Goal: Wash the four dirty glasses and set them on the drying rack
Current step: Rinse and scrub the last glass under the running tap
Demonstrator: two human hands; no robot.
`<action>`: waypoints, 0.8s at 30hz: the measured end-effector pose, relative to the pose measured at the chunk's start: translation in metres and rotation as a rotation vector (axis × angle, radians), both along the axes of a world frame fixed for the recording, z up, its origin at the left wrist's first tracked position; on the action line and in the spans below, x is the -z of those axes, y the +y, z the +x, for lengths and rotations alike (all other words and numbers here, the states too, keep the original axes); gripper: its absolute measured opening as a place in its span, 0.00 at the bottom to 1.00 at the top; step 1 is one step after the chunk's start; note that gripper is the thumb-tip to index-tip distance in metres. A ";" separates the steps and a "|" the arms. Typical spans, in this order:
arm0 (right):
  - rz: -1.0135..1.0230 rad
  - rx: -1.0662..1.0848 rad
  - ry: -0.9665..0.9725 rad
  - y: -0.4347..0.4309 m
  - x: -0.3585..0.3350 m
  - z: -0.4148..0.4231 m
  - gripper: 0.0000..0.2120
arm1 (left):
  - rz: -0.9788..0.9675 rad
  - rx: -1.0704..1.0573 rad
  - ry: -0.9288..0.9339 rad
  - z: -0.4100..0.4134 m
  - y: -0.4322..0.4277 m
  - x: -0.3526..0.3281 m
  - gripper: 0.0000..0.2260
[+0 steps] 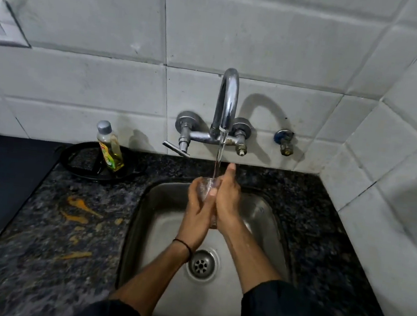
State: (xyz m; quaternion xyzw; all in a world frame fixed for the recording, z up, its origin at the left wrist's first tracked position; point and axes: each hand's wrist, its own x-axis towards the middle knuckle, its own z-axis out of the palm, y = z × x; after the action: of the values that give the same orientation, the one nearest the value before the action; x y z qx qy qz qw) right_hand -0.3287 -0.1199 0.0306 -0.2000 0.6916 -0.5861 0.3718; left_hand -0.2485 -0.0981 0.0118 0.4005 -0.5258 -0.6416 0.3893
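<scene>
Clear glass (208, 187) sits cupped between our palms, beneath the running tap (226, 100): left hand (196, 209) and right hand (228, 201) both wrap its wall, right thumb raised. Wet, it seems slippery and breakable; we'd grip mid-body, firmly.

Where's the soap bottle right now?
Head view, left side: the soap bottle stands on a black round dish on the counter by the tiled wall, left of the tap.

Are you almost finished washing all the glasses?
Nothing finished shows: no washed glasses or drying rack in view. In hand: the left hand and right hand grip one clear glass under the running tap, over the steel sink. Left: setting it on the rack; the other glasses are out of sight.
</scene>
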 end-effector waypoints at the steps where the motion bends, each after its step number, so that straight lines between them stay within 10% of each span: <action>1: -0.002 -0.028 -0.117 0.003 -0.001 -0.003 0.30 | 0.058 0.011 0.002 0.002 -0.005 -0.003 0.23; 4: 0.014 -0.048 -0.277 0.005 0.006 -0.005 0.30 | 0.221 0.068 -0.113 0.005 -0.027 -0.005 0.32; 10: -0.044 -0.153 0.152 0.001 0.024 0.025 0.18 | 0.122 -0.093 -0.197 -0.006 -0.035 -0.008 0.22; 17: 0.080 -0.007 -0.403 0.010 -0.010 -0.005 0.26 | 0.268 0.002 0.007 -0.006 -0.018 -0.002 0.22; 24: -0.045 -0.178 -0.079 0.011 0.004 0.011 0.19 | 0.592 -0.072 0.117 -0.010 -0.046 0.000 0.22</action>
State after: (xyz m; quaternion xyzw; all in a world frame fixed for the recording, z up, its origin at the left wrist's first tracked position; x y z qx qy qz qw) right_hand -0.3174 -0.1089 0.0263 -0.2456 0.6425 -0.5737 0.4447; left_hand -0.2590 -0.1444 0.0116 0.4772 -0.2783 -0.7747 0.3076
